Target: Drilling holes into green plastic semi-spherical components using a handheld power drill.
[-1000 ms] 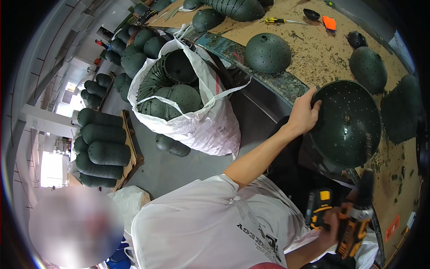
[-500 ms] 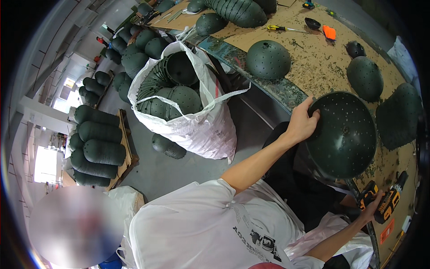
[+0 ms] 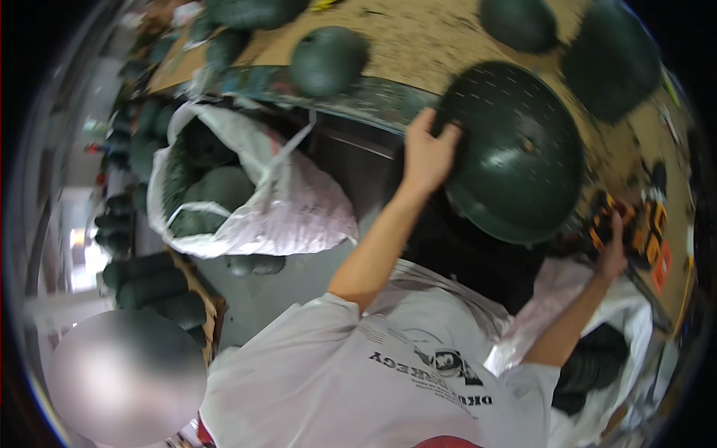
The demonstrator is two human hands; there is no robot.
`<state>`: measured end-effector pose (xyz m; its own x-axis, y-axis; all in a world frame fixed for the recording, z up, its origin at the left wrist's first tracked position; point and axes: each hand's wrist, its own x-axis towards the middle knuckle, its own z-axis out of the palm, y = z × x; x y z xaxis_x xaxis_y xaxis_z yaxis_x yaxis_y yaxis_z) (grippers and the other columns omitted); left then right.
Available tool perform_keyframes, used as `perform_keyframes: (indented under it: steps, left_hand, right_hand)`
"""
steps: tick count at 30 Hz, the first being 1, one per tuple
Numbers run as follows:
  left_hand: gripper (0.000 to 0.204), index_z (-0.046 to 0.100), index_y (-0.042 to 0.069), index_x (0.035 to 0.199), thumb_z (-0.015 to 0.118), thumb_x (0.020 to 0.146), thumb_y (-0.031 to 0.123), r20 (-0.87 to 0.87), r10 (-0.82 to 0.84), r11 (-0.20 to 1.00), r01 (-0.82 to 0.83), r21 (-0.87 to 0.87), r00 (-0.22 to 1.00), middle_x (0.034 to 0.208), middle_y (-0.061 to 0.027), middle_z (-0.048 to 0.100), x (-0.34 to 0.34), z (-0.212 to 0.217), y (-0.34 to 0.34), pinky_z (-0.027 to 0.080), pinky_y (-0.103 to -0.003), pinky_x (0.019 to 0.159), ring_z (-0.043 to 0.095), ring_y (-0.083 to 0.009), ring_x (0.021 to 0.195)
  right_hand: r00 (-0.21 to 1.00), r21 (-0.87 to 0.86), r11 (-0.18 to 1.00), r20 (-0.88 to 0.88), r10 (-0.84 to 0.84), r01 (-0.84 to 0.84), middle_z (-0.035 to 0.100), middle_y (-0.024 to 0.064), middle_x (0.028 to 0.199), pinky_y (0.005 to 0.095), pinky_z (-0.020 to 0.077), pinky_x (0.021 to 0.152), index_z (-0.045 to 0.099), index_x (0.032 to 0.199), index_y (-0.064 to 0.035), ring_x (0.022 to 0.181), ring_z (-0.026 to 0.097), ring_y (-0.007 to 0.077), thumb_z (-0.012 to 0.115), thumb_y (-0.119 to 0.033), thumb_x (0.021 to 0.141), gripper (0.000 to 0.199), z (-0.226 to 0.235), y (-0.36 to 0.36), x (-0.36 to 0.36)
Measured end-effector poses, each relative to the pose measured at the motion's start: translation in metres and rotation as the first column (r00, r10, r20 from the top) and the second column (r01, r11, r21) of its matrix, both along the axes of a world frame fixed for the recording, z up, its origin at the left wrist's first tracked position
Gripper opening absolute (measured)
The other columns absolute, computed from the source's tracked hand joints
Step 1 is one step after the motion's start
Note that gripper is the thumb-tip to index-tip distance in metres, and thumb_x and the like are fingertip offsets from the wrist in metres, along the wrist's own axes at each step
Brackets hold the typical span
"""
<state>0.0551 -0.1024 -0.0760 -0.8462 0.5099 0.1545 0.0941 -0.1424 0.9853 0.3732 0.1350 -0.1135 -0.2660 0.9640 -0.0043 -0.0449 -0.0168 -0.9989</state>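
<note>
My left hand (image 3: 431, 153) is closed on the left rim of a big dark green plastic bowl (image 3: 508, 179). Rows of small holes dot the bowl, and its hollow inside faces me. It is held at the table's front edge. At the right, my right hand (image 3: 613, 243) closes around a yellow-and-black cordless drill (image 3: 600, 222); motion blur softens the fingers. Just beside it on the table stands a second yellow-and-black power tool (image 3: 650, 228) with a dark tip.
Several green domes, one (image 3: 328, 61) near the edge, sit on the debris-strewn table (image 3: 418, 45). A white woven sack (image 3: 299, 216) of green shells stands on the floor at left. Stacked green cylinders (image 3: 153, 287) lie behind it. Another open white sack (image 3: 635, 313) is at lower right.
The view has swung, so the table and sack sit higher and further left in the picture. The bowl has tilted somewhat in my left hand. My right hand stays by the power tools.
</note>
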Motion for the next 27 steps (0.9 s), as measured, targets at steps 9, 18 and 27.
perform_keyframes:
  steps: [9, 18, 27]
  left_hand:
    - [0.01, 0.065, 0.0, 0.101, 0.065, 0.092, 0.002, 0.209, -0.014, 1.0, 0.014, -0.001, 0.978, 0.093, -0.0022, 0.069, 0.013, 0.003, -0.002, 0.048, -0.023, 0.072, 0.06, -0.0073, 0.08]
    - [0.013, 0.066, 0.0, 0.103, 0.067, 0.092, 0.008, 0.05, -0.065, 0.997, 0.064, 0.031, 0.997, 0.095, -0.0025, 0.069, 0.045, -0.003, 0.002, 0.047, -0.024, 0.075, 0.06, -0.0083, 0.082]
    - [0.017, 0.068, -0.001, 0.104, 0.065, 0.094, 0.012, 0.04, -0.017, 1.0, 0.017, 0.005, 0.999, 0.099, -0.005, 0.069, 0.042, 0.004, -0.007, 0.048, -0.026, 0.079, 0.061, -0.0114, 0.087]
  right_hand:
    - [0.983, 0.486, 0.87, 0.103, -0.155, 0.086, 0.058, 0.0142, 0.13, 0.0382, 0.0416, 0.107, 0.048, 0.136, 0.004, 0.119, 0.057, 0.0256, 0.069, -0.011, 0.092, 0.052, 0.026, -0.065, 0.031]
    - [0.927, 0.055, 0.95, -0.209, 0.311, -0.306, 0.041, 0.0183, 0.147, 0.0407, 0.045, 0.104, 0.025, 0.151, 0.0012, 0.131, 0.048, 0.0305, 0.081, -0.039, 0.08, 0.099, 0.07, -0.194, -0.033]
    - [0.988, 0.33, 0.933, 0.098, 0.118, -0.144, 0.044, 0.0169, 0.141, 0.036, 0.0358, 0.11, 0.023, 0.152, 0.0032, 0.131, 0.045, 0.0255, 0.057, 0.002, 0.087, 0.073, 0.072, -0.218, -0.076]
